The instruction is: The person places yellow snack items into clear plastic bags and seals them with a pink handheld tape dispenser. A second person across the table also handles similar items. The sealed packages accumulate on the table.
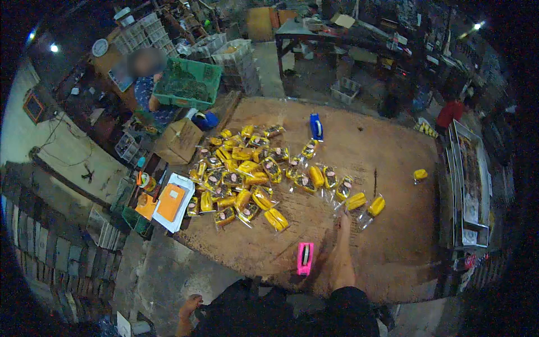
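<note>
My right hand [343, 221] reaches over the brown tabletop [404, 244], its fingertips at the clear wrapper end of a yellow packet [356, 201]. Whether the fingers grip that wrapper cannot be made out. Just to the right lies another yellow packet [376, 206] in clear film. Away from the table, my left hand [191, 305] hangs low beside my body, fingers curled, nothing visible in it. A heap of wrapped yellow packets [244, 153], several with round pale labels, covers the table's left part. Close to my right forearm sits a pink tape dispenser [305, 258].
A blue tape dispenser [316, 127] stands at the far side. One yellow packet [420, 174] lies far right, near stacked trays [469, 185]. Papers with an orange folder [172, 202] and a cardboard box [179, 141] border the left. Beyond, a person [147, 92] is beside a green crate [187, 82].
</note>
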### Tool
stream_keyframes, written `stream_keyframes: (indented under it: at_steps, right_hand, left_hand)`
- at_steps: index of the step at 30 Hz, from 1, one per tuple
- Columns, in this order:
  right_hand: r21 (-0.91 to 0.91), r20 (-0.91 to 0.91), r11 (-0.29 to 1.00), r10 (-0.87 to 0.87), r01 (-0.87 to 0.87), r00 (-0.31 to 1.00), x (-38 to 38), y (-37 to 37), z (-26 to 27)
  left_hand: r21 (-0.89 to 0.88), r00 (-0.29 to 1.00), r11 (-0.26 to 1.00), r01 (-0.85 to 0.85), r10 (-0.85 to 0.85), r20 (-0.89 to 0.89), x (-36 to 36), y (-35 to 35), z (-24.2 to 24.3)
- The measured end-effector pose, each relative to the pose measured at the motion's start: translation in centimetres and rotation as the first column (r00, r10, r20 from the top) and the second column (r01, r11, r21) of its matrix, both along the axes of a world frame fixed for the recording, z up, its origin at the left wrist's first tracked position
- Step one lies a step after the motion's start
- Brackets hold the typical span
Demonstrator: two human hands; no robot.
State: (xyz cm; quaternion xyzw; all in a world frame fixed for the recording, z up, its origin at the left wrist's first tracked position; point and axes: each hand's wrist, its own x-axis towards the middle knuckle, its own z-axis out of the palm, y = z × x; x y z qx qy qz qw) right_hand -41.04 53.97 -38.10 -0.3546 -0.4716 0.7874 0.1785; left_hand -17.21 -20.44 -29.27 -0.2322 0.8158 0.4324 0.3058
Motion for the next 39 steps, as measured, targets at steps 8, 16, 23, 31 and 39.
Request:
stream_keyframes:
  at_steps: [8, 16, 23, 31, 39]
  right_hand:
    - [0.228, 0.067, 0.96, -0.182, 0.163, 0.981, -3.0, -0.4, -1.6]
    - [0.367, -0.073, 0.929, 0.072, -0.04, 0.995, 6.6, -15.9, 17.7]
    - [0.243, -0.022, 0.819, 0.541, -0.521, 0.841, 11.4, -26.7, 33.9]
    - [0.337, -0.193, 0.928, 0.234, -0.159, 0.953, 10.4, -30.4, 35.4]
    - [0.373, -0.012, 0.903, 0.235, -0.214, 0.972, 9.9, -35.4, 33.1]
  left_hand:
    - [0.067, 0.987, 0.988, -0.136, 0.141, -0.076, 5.4, -3.0, 2.1]
    - [0.121, 0.943, 0.986, -0.113, 0.145, -0.299, -8.7, 6.7, 4.8]
    - [-0.095, 0.347, 0.786, 0.611, -0.373, -0.86, -21.4, 24.9, 20.2]
    - [0.517, 0.801, 0.671, 0.532, -0.202, -0.563, -20.6, 25.9, 23.8]
    - [0.483, 0.712, 0.737, 0.472, 0.004, -0.702, -21.0, 25.3, 22.7]
